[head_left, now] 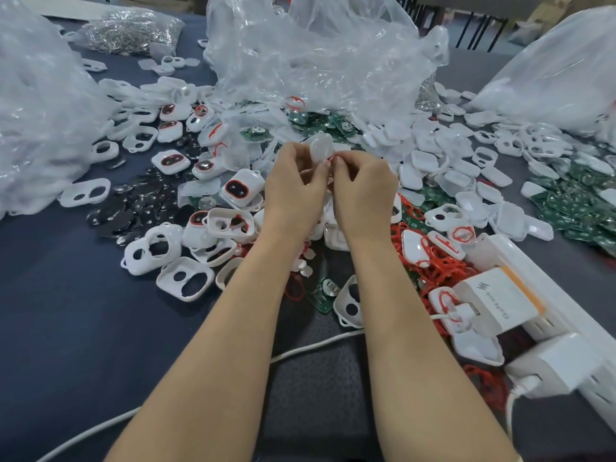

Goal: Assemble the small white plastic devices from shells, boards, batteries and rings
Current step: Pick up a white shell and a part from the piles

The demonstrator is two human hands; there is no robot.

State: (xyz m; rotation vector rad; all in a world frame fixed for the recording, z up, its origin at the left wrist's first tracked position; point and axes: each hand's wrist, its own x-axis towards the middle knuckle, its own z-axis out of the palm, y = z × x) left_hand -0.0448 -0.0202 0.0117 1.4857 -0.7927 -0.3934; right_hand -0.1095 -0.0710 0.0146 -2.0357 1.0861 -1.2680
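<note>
My left hand (295, 191) and my right hand (361, 195) meet above the middle of the table, fingers curled. Between their fingertips they hold a small translucent white shell (320, 146), and a bit of red ring (334, 157) shows at my right fingertips. Around them lie white shells with two holes (185, 278), finished white devices with red rings (237, 189), green boards (573, 208), round dark batteries (146, 205) and a heap of red rings (433, 268).
Large clear plastic bags (316, 55) stand at the back, left and right. A bag of metal parts (133, 31) lies far left. White chargers on a power strip (520, 305) sit at the right, with a white cable (316, 345) crossing the dark cloth.
</note>
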